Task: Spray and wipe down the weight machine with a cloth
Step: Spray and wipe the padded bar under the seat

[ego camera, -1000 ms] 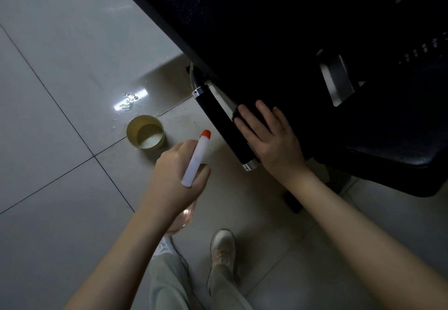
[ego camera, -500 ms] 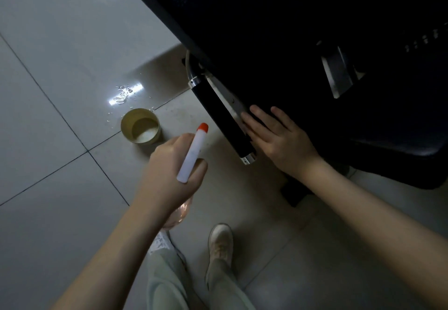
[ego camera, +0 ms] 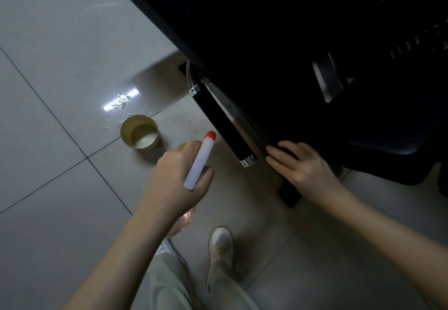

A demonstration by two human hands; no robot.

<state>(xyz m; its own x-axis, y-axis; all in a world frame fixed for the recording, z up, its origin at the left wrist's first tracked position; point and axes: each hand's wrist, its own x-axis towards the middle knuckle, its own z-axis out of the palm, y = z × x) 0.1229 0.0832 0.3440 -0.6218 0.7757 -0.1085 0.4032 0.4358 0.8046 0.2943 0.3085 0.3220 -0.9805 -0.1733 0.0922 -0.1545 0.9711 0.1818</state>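
Right grip, fingers flat, presses weight machine just right of black handle, whose axis runs up-left. Left grip, left of handle, clasps spray bottle.

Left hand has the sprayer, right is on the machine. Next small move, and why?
Probably spray the black grip: the left hand holds the spray bottle with its orange tip close to it, and the right hand lies flat beside it.

Readable text: none | weight machine: faint pale marks near right edge, too dim to read
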